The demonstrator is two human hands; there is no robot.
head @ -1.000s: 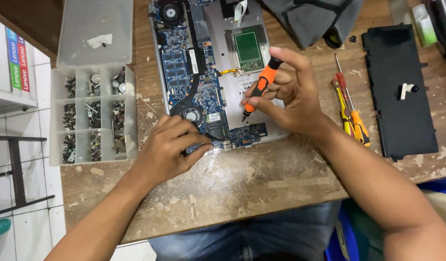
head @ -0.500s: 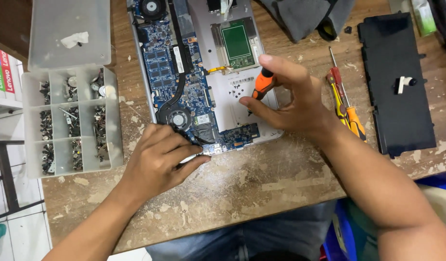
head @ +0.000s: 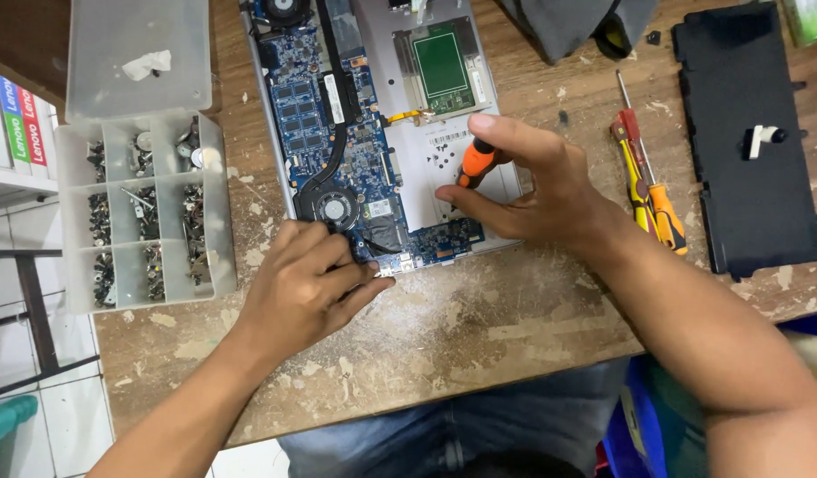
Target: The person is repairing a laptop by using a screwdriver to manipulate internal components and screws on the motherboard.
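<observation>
Orange and black, the screwdriver [head: 476,163] sits pinched between thumb and fingers of the right hand [head: 550,190], its tip down on the pale metal plate of the opened laptop [head: 399,133], which lies on the worn wooden table [head: 479,327]. The left hand [head: 302,288] is curled at the laptop's near edge beside the round fan [head: 336,209]; whether it grips anything small I cannot tell. Working a screw here would call for an upright tool, firm downward pressure, and a steady case. 2 more screwdrivers [head: 643,181] lie just right of the laptop, then a black panel [head: 745,106]. A clear compartment box [head: 143,208] of screws stands to the left, near the left wrist, easy to nudge.
</observation>
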